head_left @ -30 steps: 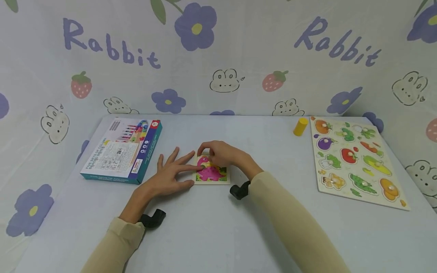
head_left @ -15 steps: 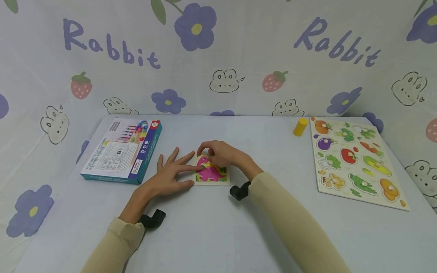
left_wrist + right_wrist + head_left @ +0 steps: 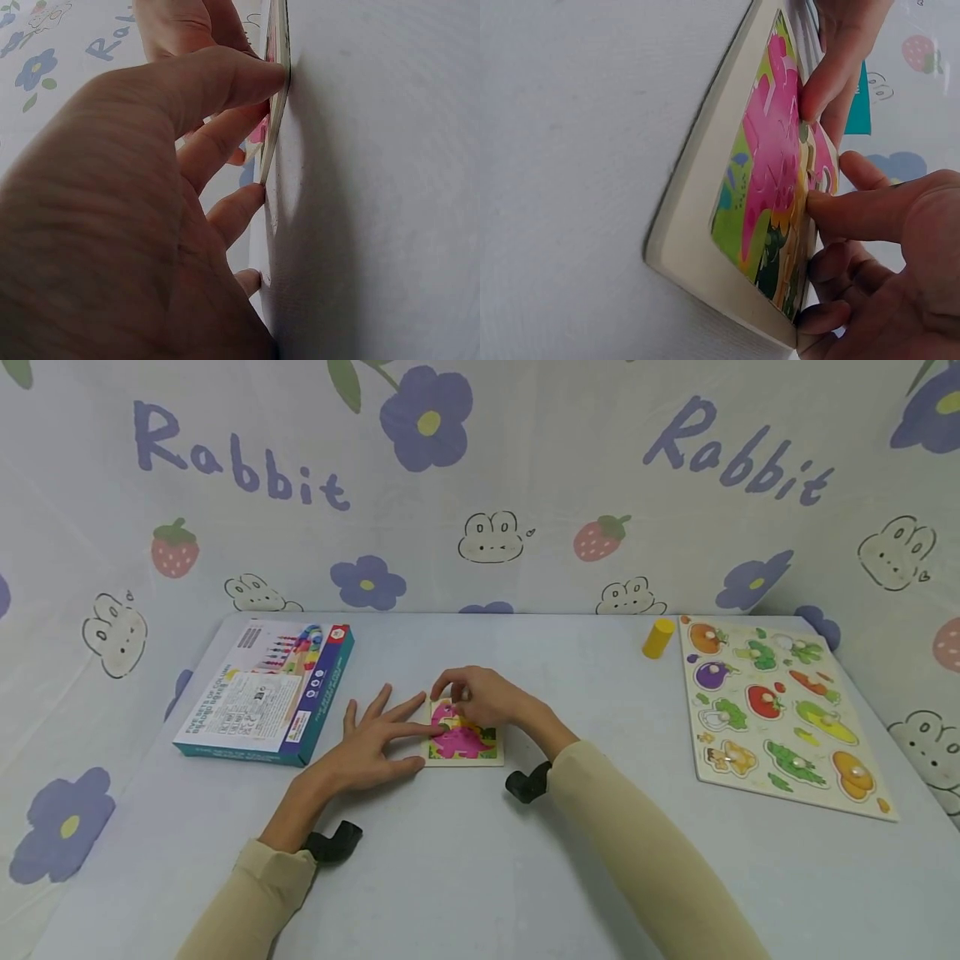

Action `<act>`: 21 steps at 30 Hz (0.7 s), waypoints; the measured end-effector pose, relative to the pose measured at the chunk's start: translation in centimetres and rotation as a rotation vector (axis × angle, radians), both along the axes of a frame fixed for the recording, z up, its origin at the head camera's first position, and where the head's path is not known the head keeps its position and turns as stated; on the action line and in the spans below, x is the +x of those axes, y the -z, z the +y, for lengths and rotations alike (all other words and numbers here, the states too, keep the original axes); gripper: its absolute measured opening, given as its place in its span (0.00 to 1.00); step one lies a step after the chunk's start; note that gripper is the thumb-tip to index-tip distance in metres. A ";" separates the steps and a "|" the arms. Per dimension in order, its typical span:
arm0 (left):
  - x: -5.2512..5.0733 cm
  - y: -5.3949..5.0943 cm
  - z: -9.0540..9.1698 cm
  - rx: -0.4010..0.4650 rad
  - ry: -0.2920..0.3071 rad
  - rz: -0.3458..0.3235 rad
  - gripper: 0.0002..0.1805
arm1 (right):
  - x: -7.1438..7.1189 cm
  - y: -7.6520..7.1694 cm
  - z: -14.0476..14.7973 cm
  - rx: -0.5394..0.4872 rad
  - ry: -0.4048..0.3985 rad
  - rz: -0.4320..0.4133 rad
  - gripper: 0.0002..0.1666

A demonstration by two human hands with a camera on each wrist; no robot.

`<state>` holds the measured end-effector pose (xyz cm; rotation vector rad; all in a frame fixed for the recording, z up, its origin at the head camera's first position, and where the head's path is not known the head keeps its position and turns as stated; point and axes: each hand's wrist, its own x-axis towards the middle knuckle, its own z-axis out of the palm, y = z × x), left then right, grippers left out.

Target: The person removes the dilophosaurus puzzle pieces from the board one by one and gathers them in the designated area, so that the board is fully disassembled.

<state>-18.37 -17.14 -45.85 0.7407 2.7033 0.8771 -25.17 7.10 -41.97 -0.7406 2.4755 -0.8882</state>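
A small square dinosaur jigsaw puzzle [image 3: 463, 745] in a pale wooden tray lies flat at the table's middle. My left hand [image 3: 371, 752] spreads its fingers at the left side; the index fingertip presses on the pink dinosaur and the thumb touches the tray's edge. Over the top of the puzzle, my right hand [image 3: 483, 695] bends its fingers down. In the right wrist view, its thumb and index finger pinch a pink puzzle piece [image 3: 824, 154] near the top, beside visible seams. Other right fingers rest along the tray's side. The hand hides the puzzle's upper right part.
A boxed toy set [image 3: 262, 693] lies at the left. At the right are a yellow cylinder [image 3: 657, 638] and a large vegetable knob-puzzle board [image 3: 787, 718]. A rabbit-print cloth [image 3: 420, 518] hangs behind the table.
The right thumb and index finger have shifted slightly at the puzzle's top, where a seam shows more plainly. The left hand stays in place. The view has drifted a little.
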 end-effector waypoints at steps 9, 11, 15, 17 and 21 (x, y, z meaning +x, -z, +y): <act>0.0 0.0 0.0 0.004 0.001 -0.002 0.27 | 0.0 0.4 0.2 -0.052 0.021 0.017 0.18; 0.0 0.0 -0.1 0.005 0.003 0.000 0.26 | 0.1 0.5 0.2 -0.057 0.043 0.015 0.18; 0.0 0.0 -0.1 0.007 0.008 0.002 0.26 | 0.2 0.6 0.1 -0.066 0.102 -0.010 0.17; 0.0 0.0 -0.2 0.010 0.010 0.002 0.26 | 0.3 0.7 0.1 -0.073 0.124 -0.022 0.16; 0.0 -0.1 -0.1 0.013 0.014 0.003 0.26 | 0.2 0.9 0.2 -0.088 0.145 -0.014 0.15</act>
